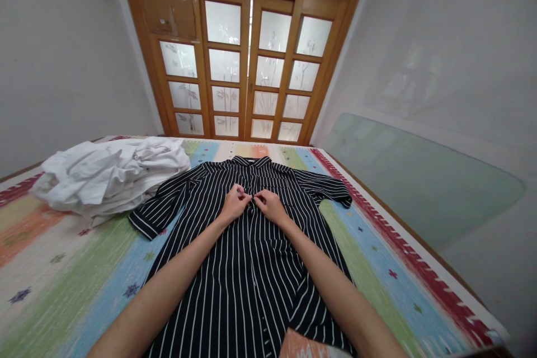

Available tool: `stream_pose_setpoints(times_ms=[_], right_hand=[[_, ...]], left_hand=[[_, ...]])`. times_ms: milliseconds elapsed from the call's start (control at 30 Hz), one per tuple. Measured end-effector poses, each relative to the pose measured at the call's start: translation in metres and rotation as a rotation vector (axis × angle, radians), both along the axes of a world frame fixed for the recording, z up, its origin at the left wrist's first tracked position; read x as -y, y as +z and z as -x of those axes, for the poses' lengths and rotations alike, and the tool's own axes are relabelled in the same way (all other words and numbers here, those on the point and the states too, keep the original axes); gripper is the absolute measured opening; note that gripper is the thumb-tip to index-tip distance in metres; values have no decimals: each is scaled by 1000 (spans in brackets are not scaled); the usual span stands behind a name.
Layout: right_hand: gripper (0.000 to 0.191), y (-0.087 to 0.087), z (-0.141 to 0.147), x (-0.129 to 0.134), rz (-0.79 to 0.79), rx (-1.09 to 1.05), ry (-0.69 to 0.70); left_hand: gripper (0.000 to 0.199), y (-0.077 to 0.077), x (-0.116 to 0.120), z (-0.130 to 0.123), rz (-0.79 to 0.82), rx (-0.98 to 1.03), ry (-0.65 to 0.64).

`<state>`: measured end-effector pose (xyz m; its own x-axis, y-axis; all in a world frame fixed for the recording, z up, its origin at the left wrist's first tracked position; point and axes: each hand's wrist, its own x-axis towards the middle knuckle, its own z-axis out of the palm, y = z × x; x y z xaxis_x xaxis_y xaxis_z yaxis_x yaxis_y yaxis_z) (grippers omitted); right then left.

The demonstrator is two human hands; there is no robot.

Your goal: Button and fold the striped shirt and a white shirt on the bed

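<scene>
A black shirt with white stripes [226, 268] lies spread out, its collar at the far end and its sleeves out to both sides. On the upper part of its front edge, my left hand [235, 202] pinches the fabric with thumb and fingertips. My right hand [269, 205] pinches the same edge just to the right, the fingertips of both hands almost touching. Whether a button is between them is too small to tell. Below the hands, the front edge runs down toward me.
Beneath the shirt is a colourful striped cloth [377, 268] on a flat surface. A heap of white clothes [113, 173] lies at the far left. Wooden doors with glass panes [247, 67] stand beyond, with walls on both sides.
</scene>
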<state>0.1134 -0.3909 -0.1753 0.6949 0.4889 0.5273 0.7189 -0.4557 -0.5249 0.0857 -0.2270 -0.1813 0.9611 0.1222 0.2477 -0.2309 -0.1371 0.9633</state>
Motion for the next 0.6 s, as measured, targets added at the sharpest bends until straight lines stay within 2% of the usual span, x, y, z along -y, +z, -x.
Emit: stream_pose_setpoints(times_ms=[367,433,500,600], right_hand=[[9,1,-2,0,-34,-62,-3],[9,1,-1,1,-27,-67,-21],[13,1,1,1,1,-51,-55],[15,2,3,3,93,21,-77]], left_hand=[[14,7,4,5,-192,72,48],[19,7,3,5,-309,102,91],[24,7,2,7,-497,137,123],[24,4,-2,12,-786,138,93]])
